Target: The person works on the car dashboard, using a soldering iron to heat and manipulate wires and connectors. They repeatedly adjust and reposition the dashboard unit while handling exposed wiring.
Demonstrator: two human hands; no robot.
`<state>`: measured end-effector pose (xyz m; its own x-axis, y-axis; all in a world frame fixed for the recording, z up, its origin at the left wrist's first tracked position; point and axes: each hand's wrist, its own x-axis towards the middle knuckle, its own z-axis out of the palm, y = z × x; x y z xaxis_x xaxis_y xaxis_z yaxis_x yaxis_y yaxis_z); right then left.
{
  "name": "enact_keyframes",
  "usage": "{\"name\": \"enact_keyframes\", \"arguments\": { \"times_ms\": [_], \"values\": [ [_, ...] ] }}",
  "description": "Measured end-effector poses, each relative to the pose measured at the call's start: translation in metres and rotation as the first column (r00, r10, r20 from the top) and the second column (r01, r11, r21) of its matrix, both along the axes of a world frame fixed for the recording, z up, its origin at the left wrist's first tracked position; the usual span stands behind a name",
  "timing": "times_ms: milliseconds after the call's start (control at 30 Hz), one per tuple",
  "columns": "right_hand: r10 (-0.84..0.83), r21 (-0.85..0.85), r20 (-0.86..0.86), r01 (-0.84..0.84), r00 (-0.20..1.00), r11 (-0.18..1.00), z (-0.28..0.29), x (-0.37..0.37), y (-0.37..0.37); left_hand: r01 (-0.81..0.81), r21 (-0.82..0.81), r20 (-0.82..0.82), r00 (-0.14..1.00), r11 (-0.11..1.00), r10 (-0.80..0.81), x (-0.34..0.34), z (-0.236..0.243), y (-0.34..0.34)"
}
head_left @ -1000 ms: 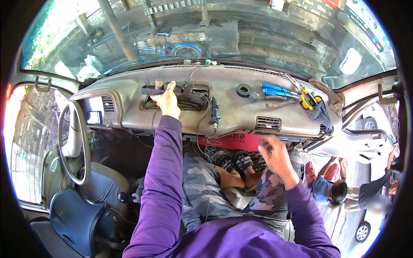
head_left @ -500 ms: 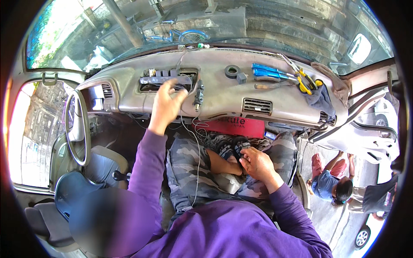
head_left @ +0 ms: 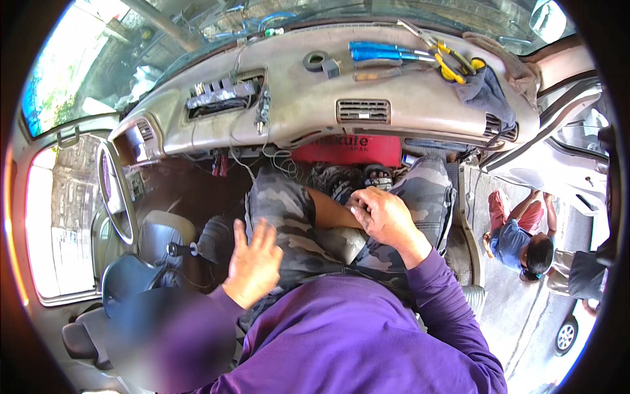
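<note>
My left hand [head_left: 254,262] is over my left thigh beside the gear lever [head_left: 176,249], its fingers spread and nothing in them. Above my crossed bare shin [head_left: 333,215], my right hand [head_left: 387,220] has its fingers curled together; whether anything small is inside is hidden. Ahead, the dashboard [head_left: 302,108] has an opening holding a grey unit with a row of dark blocks [head_left: 220,95]. A dark cylindrical piece with a metal tip [head_left: 262,111] lies beside that opening. Thin grey wire [head_left: 281,161] hangs in loops below the dashboard.
On the dashboard lie a black tape roll [head_left: 315,61], a small grey cube [head_left: 330,68], blue-handled screwdrivers [head_left: 377,51], yellow-handled pliers [head_left: 453,64] and a dark cloth [head_left: 485,98]. A red box [head_left: 367,150] is underneath. The steering wheel [head_left: 117,190] stands left; a person [head_left: 522,236] sits outside, right.
My left hand has drawn back from the dashboard opening to my left thigh, fingers spread. My right hand stays above my shin. The view has shifted, so the dashboard appears higher.
</note>
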<state>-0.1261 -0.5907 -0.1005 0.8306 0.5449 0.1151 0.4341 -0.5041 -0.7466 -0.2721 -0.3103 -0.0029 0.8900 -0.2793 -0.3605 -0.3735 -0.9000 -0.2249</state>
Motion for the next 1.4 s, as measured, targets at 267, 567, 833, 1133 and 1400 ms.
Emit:
{"name": "enact_keyframes", "arguments": {
  "times_ms": [267, 567, 833, 1133, 1400],
  "values": [
    [-0.022, -0.006, 0.001, 0.022, 1.000, 1.000, -0.002, -0.005, -0.027, -0.256, 0.117, 0.149, 0.960, 0.959, 0.238, -0.016, -0.006, 0.081],
    [-0.361, 0.204, 0.153, 0.328, 0.920, 0.922, 0.011, -0.054, -0.098, -0.206, -0.161, 0.046, 0.975, 0.965, 0.216, -0.012, -0.036, 0.076],
    [-0.844, -0.121, 0.104, 0.849, 0.526, 0.514, -0.022, -0.166, -0.224, 0.103, -0.509, 0.323, 0.943, 0.855, 0.078, 0.024, -0.003, 0.055],
    [-0.926, -0.612, 0.072, 0.749, 0.370, 0.251, -0.119, -0.308, -0.272, 0.366, -0.488, 0.389, 0.904, 0.793, -0.178, 0.089, 0.012, 0.015],
    [-0.927, -0.575, 0.306, 0.818, 0.217, 0.001, -0.193, -0.362, -0.358, 0.546, -0.556, 0.419, 0.835, 0.627, -0.355, 0.118, 0.027, -0.087]
  ]
}}
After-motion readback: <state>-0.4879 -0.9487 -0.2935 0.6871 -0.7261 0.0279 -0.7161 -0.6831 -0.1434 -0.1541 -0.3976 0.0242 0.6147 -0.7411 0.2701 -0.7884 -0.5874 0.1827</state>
